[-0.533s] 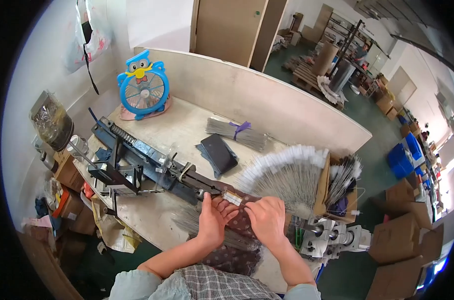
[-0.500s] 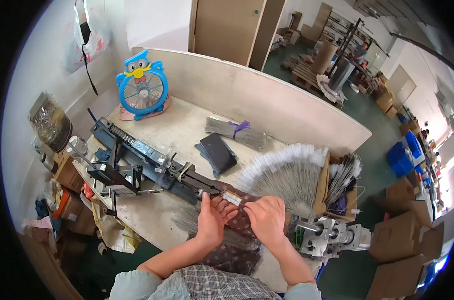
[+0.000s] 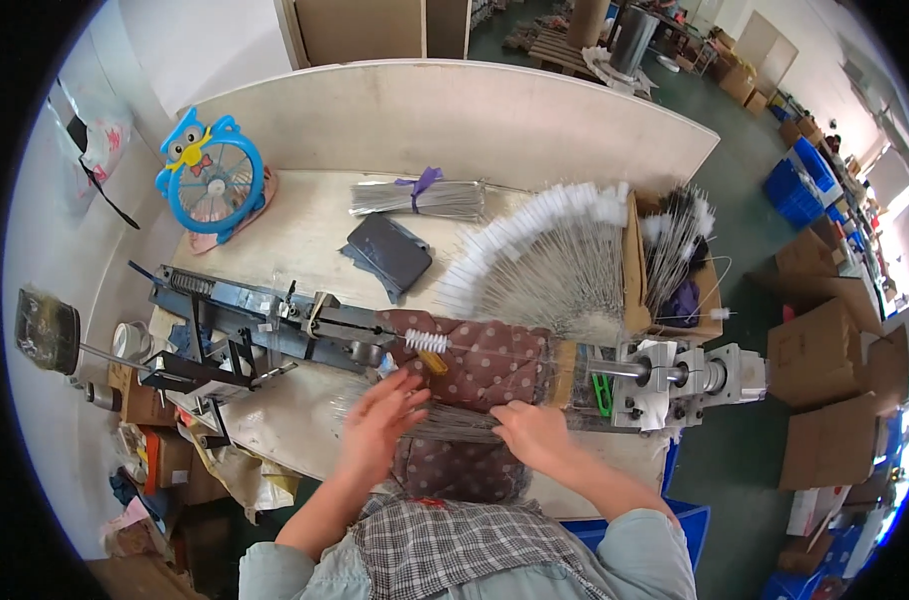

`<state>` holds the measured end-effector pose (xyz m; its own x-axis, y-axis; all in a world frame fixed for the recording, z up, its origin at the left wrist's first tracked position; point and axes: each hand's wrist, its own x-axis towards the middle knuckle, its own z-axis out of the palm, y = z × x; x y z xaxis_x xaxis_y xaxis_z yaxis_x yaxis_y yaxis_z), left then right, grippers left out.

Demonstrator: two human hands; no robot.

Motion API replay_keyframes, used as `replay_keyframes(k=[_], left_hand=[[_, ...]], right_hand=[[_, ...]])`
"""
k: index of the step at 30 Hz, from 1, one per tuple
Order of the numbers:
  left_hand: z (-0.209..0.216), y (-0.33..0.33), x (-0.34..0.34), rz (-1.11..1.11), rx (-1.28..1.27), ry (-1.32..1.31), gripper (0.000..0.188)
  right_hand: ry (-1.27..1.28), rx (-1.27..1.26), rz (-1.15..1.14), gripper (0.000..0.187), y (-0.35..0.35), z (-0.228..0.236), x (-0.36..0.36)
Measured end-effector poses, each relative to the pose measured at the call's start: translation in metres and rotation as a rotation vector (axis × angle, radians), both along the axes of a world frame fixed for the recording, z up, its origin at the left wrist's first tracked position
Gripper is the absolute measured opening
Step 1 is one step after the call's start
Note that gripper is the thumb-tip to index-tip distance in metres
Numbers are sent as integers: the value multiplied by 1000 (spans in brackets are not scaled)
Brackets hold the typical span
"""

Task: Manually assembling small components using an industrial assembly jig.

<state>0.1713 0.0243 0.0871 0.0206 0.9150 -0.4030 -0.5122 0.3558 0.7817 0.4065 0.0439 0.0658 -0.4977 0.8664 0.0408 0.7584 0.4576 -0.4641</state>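
My left hand (image 3: 380, 418), somewhat blurred, hovers in front of the bench machine with its fingers apart and nothing seen in it. Beside it lies a bundle of thin metal wires (image 3: 453, 424) on a brown dotted quilted cloth (image 3: 475, 385). At the bundle's right end my right hand (image 3: 535, 434) has its fingertips pinched on the wires; how many it grips is hidden. Just beyond my hands, a white spiral-bristled brush (image 3: 427, 341) sits on a thin wire stretched between the left clamp (image 3: 320, 312) and the right-hand spindle (image 3: 620, 369). A yellow piece (image 3: 433, 362) lies under the brush.
White-tipped wire brushes (image 3: 540, 250) fan out at the back, next to a cardboard box (image 3: 637, 265) of more brushes. A purple-tied wire bundle (image 3: 450, 199), a dark phone-like slab (image 3: 390, 250) and a blue fan (image 3: 215, 185) stand behind the machine's rail (image 3: 245, 310).
My hands, close together at a white strip by the clamp before, have moved apart and nearer to me. The white spiral brush now shows on the wire. The whole view has turned.
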Motion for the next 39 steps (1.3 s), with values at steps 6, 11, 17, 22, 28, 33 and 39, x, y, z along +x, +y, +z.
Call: replay_keyframes(k=[6,11,17,22,28,33,39], left_hand=[[-93,-53,-171,758,-79,-230,44],[-105,-98,-296,1166,-53,182,39],[-122,-108,-324,1167,-94,103,35],[-97,-66,-199,1139,-148,-66,34],[-53,-24,-56,358,-31,-290,36],[-29,9,32,126,-191,15,26],[57,12,7,-140,-184,-533,30]], right_hand=[[-92,-11,10,8,-3,12,9],[-169,-42,39,9,0,12,11],[-139,-18,-26,10,-3,16,16],[-144,-83,-116,12,-4,18,16],[-152,7,-43,13,-8,8,28],[-149,48,-25,19,-17,7,31],[-167,-24,-161,18,-21,9,30]])
